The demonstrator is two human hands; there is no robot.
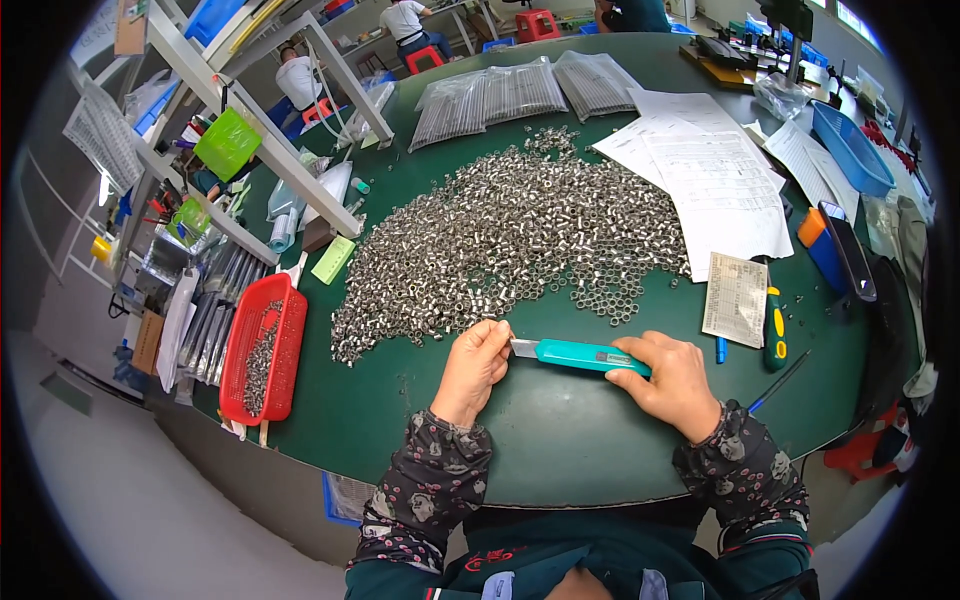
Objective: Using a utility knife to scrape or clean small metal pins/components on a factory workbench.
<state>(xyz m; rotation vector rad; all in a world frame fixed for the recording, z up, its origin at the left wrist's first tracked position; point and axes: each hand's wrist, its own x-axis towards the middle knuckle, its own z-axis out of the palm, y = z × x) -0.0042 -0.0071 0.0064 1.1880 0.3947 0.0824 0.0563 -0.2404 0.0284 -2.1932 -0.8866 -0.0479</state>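
Observation:
A teal utility knife (pixel 580 355) is gripped by its handle in my right hand (pixel 670 383), its short metal blade pointing left. My left hand (pixel 474 370) is closed in a pinch right by the blade's tip. Whatever sits between those fingertips is too small and covered to name. Just beyond both hands spreads a wide heap of small metal rings (pixel 520 225), several of them lying flat at its right front edge.
A red plastic basket (pixel 299 335) with small metal parts stands at the left. Paper sheets (pixel 715 185), a yellow-green screwdriver (pixel 775 330), a pen (pixel 780 382) and a phone (pixel 848 250) lie at the right. Bagged metal rods (pixel 520 92) are at the back. A shelf frame (pixel 250 125) rises at the left.

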